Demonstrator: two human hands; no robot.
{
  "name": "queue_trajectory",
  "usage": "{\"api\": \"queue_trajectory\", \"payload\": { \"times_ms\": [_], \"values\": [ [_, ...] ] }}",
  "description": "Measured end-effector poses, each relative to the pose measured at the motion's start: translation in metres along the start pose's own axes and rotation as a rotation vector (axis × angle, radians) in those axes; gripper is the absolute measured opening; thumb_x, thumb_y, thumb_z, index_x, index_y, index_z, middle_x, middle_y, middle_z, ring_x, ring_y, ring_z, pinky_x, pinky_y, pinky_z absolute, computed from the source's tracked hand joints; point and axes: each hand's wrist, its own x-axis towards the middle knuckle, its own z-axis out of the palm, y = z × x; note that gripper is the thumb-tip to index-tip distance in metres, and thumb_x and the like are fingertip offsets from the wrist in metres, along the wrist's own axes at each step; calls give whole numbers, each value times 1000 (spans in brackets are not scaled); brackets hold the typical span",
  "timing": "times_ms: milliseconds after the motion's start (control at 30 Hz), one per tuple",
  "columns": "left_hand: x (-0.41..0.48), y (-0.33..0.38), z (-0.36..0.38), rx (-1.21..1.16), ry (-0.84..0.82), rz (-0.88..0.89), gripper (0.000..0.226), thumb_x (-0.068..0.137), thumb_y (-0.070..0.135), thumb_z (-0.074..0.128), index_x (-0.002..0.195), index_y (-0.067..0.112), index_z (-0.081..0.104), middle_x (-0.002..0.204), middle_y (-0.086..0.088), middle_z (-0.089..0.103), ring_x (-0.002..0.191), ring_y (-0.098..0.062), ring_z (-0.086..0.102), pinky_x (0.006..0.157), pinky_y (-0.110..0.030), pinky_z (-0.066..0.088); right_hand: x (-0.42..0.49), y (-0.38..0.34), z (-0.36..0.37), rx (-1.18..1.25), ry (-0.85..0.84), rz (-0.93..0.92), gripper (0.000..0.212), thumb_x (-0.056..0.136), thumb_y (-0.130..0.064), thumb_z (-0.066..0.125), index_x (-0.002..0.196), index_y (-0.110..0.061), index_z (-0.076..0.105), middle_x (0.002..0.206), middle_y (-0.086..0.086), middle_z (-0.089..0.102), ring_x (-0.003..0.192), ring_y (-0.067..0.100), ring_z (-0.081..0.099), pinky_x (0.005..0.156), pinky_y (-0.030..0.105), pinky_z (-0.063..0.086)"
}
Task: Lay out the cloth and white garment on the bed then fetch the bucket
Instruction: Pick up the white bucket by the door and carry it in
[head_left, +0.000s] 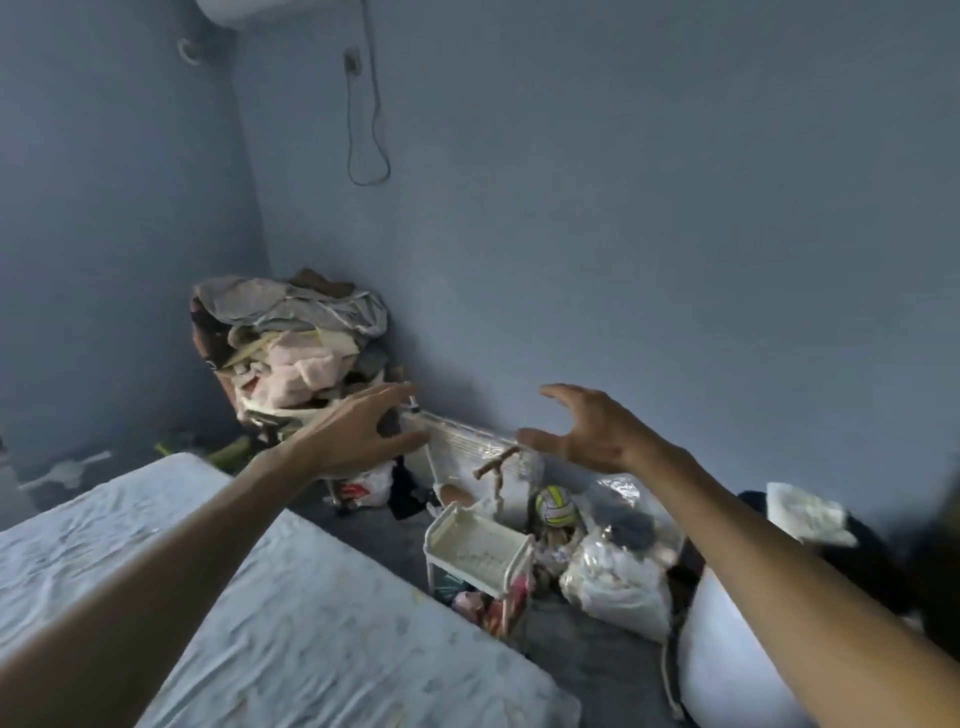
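Both my arms reach forward over the gap between the bed and the wall. My left hand (358, 434) is spread wide with nothing in it, just in front of a tall heap of clothes (291, 343) in the room's corner. My right hand (582, 428) is also empty, fingers curled apart, above a white radiator-like panel (467, 441) against the wall. The bed (249, 597) with its pale patterned sheet fills the lower left. No bucket shows. Which piece in the heap is the white garment or the cloth I cannot tell.
A small cream shelf cart (478, 545) stands beside the bed. Around it lie a yellow-and-white ball (557, 505), a stuffed plastic bag (613, 582), a white pillow-like bundle (727, 654) and dark clothing (810, 530). A cable hangs down the blue wall (623, 208).
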Motion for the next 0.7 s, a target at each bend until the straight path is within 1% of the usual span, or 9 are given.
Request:
{"api": "queue_trajectory", "payload": {
  "times_ms": [100,200,300,400,500,533,633,700],
  "values": [
    [56,67,42,-36,-65,139,85,88,79,56,160,36,38,163,6,45,146,-20,48,120,-36,36,-44,66,-26,-4,57,164,107,76,-91,54,159,-27,36,167,-5,36,151,18,38,122,46,34],
    [111,135,86,-71,-129,277,87,86,84,49,160,41,34,166,11,42,150,-17,44,124,-39,33,-87,130,-53,6,137,333,111,72,-94,54,159,-28,36,166,-7,38,150,16,39,122,45,35],
    [161,208,129,-125,-190,401,77,94,73,54,160,40,35,166,11,41,150,-16,41,124,-38,31,-134,194,-80,-3,195,473,111,71,-94,52,159,-29,34,167,-9,36,151,15,38,122,46,36],
    [203,281,169,-146,-236,517,76,94,73,54,160,41,34,165,14,40,150,-14,41,124,-38,31,-181,254,-105,-31,235,601,112,70,-97,48,159,-31,32,168,-9,33,151,17,37,121,48,37],
    [238,355,209,-196,-284,605,76,92,75,53,159,43,35,165,16,41,150,-13,41,124,-38,32,-227,307,-132,-24,312,725,120,63,-102,46,159,-31,33,168,-6,33,152,21,37,120,52,38],
    [247,380,222,-212,-303,636,77,91,77,53,158,44,35,165,16,41,149,-13,42,124,-39,33,-242,322,-141,-9,330,770,119,64,-101,48,159,-31,33,168,-6,33,152,22,37,119,53,38],
    [272,458,259,-231,-373,733,76,91,78,52,158,46,33,166,17,38,150,-15,40,124,-39,31,-291,363,-162,12,368,892,107,72,-93,55,159,-37,32,168,-5,34,151,25,39,115,55,42],
    [284,512,283,-224,-417,802,75,91,80,48,157,49,30,168,16,34,152,-18,38,125,-45,29,-324,385,-173,-1,406,969,103,75,-90,57,159,-37,32,167,-4,36,149,23,40,115,52,42]
  ]
}}
